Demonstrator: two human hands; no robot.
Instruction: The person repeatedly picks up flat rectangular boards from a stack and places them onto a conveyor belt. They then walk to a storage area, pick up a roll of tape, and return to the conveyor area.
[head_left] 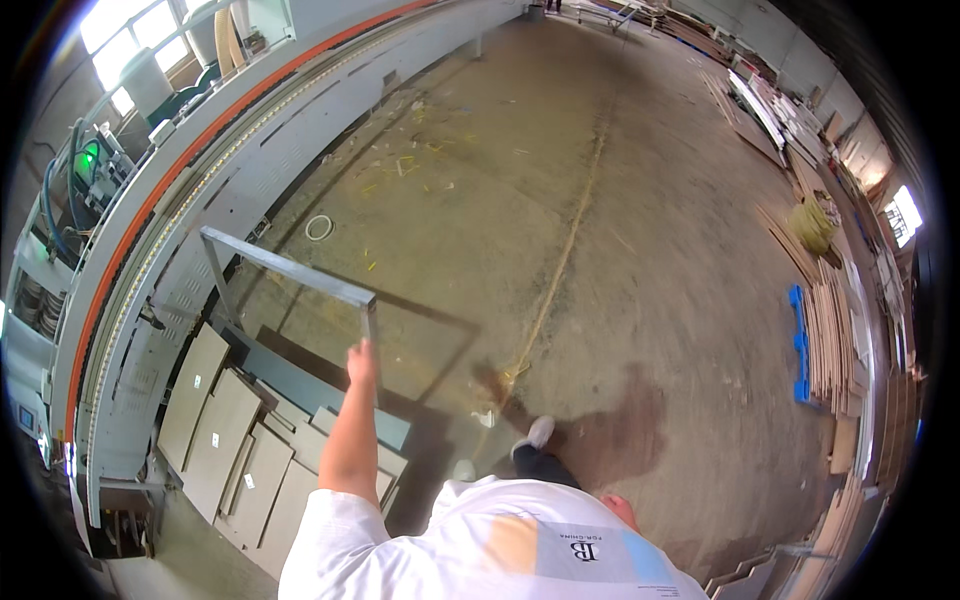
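Observation:
My left arm reaches forward, and my left hand is closed round the upright post of a grey metal frame, just below its corner. Beside and below the frame lie several grey-beige panels, overlapping, some with small white labels. A darker blue-grey panel lies between them and the frame. My right hand shows only in part, low beside my white shirt, apart from any object I can see; its fingers are too hidden to make out.
A long grey machine with an orange strip runs along the left. A white coil and yellow scraps lie on the concrete floor. Stacked boards, a blue pallet and a yellowish sack line the right side.

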